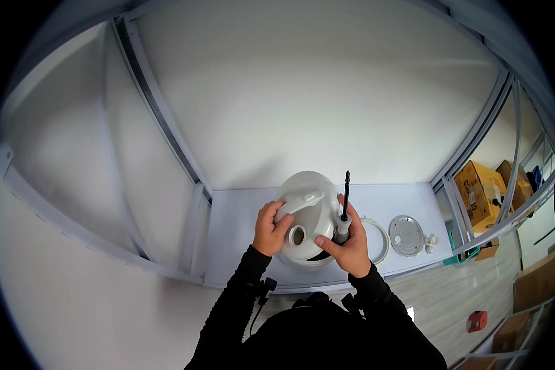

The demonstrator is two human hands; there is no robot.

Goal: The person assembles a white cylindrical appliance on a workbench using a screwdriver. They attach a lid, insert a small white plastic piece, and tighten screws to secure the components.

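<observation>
A white rounded plastic housing (308, 209) with a moulded handle and a round opening is tilted above the table in front of me. My left hand (271, 228) grips its left side, thumb on top near the handle. On the other side, my right hand (350, 244) holds a screwdriver (343, 227) with a grey handle, its black shaft pointing up and away from me. The right thumb also presses on the housing's lower right edge. A dark gap shows under that edge. The fingers behind the housing are partly hidden.
On the white table (237, 213), to the right, lie a white ring (385, 240), a round perforated plate (406, 235) and small white parts (431, 244). Frame posts and walls enclose the table. Cardboard boxes (478, 194) and a red object (476, 321) are farther right.
</observation>
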